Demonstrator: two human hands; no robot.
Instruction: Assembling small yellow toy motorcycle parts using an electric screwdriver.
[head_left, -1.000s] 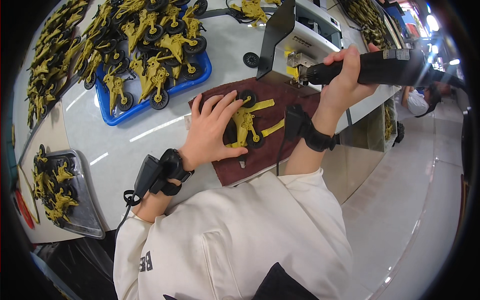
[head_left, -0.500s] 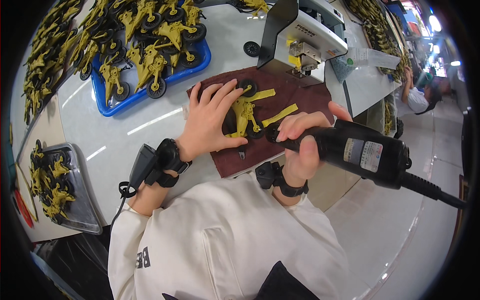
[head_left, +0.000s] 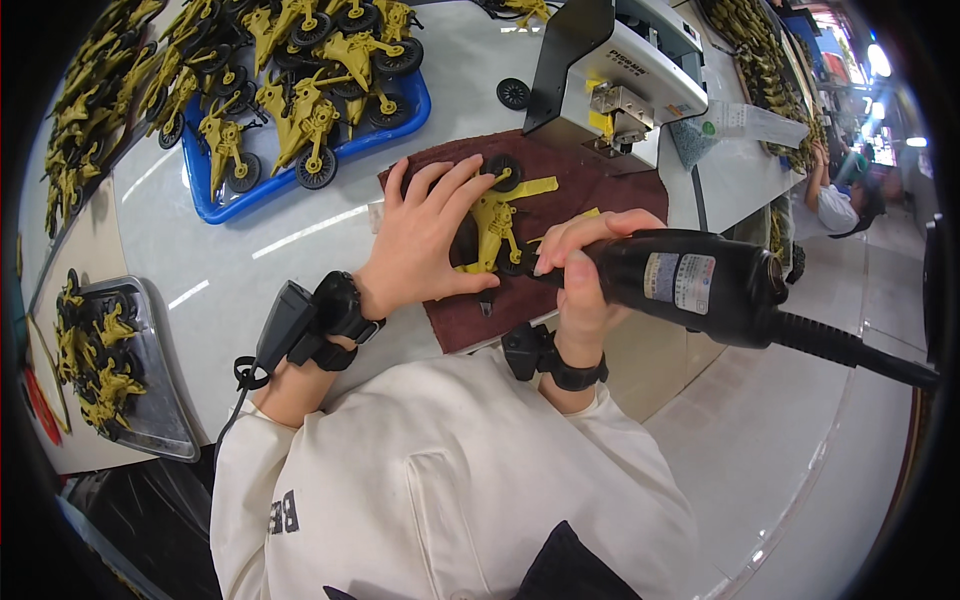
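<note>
A yellow toy motorcycle (head_left: 492, 226) with black wheels lies on its side on a dark red cloth (head_left: 625, 195). My left hand (head_left: 420, 235) spans it from the left, thumb at its lower end and forefinger by the upper wheel, holding it down. Wrapped in my right hand (head_left: 585, 260) is a black corded electric screwdriver (head_left: 690, 285), lying almost level. Its front end points left at the toy's lower wheel; my fingers hide whether the tip touches. A yellow strip (head_left: 590, 213) on the cloth is mostly covered by my right hand.
Beyond the cloth stands a white and black screw feeder (head_left: 625, 85), a loose black wheel (head_left: 513, 94) beside it. A blue tray (head_left: 215, 205) heaped with toy motorcycles is at the far left, a metal tray (head_left: 165, 400) nearer. Another person (head_left: 838, 205) sits at far right.
My right hand has moved the electric screwdriver slightly left and up, closer to the toy's lower wheel, covering more of the yellow strip. My left hand keeps its hold on the toy.
</note>
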